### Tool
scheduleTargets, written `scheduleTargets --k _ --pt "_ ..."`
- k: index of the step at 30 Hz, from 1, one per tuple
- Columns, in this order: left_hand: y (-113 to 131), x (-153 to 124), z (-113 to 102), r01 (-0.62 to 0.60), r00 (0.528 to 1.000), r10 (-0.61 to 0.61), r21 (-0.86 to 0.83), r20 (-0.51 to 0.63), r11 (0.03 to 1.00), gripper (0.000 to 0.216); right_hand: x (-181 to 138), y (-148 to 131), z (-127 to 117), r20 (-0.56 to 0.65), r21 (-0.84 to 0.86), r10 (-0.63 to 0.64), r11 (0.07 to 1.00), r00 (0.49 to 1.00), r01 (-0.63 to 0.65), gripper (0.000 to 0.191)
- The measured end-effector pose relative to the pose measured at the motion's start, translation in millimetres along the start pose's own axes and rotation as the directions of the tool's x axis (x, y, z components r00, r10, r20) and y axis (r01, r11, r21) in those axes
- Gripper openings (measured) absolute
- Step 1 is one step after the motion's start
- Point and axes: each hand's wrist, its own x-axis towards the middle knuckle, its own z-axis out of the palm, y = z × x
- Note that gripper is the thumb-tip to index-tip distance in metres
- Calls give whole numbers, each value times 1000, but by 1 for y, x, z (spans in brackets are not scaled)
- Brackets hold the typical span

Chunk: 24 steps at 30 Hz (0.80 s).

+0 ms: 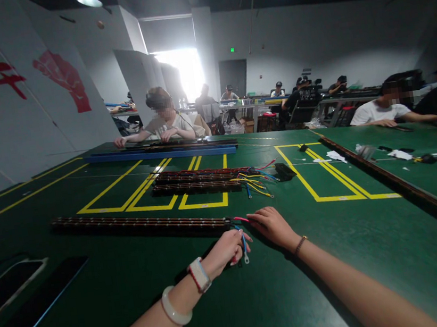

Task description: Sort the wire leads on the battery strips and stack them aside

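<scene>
A long dark strip assembly (141, 223) with copper-coloured lines lies across the green table, its right end near my hands. A blue wire (244, 243) with a metal ring terminal (247, 259) hangs from my left hand (225, 249), whose fingers are closed round it at that end. Pinched in the fingertips of my right hand (273, 226) is the end of a short red wire (240, 219) that comes out of the strip. Part of the wiring is hidden under my left fingers.
Beyond lie a bundle of similar strips (196, 181) with coloured wires (257, 182) and a blue bar (161, 153). Dark flat devices (39, 305) rest at the left. Another long strip (390, 184) and paper scraps (336, 156) are at the right. Co-workers sit around the table.
</scene>
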Motion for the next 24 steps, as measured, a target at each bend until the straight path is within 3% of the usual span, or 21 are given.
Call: scheduleTargets --k 5,10,15,18,21,24 --pt "11 -1 -10 18 1000 -22 200 14 980 49 0 -2 -2 11 3 -10 1000 1000 10 29" --pt "13 2 -18 9 1000 -3 445 -16 896 47 0 -3 -3 8 12 -23 1000 1000 23 27" --pt "10 2 -15 -9 1000 14 463 -8 886 44 0 -4 -4 15 13 -26 1000 1000 26 28" --pt "13 -2 -8 25 998 6 506 -58 862 41 0 -5 -4 21 21 -28 999 999 28 29" --pt "17 -8 -3 -35 975 167 646 -144 762 37 -1 -5 -5 24 30 -23 999 999 22 29" --pt "20 -12 -2 -127 916 361 727 -175 675 34 -1 -7 -6 24 54 -13 998 1000 12 29"
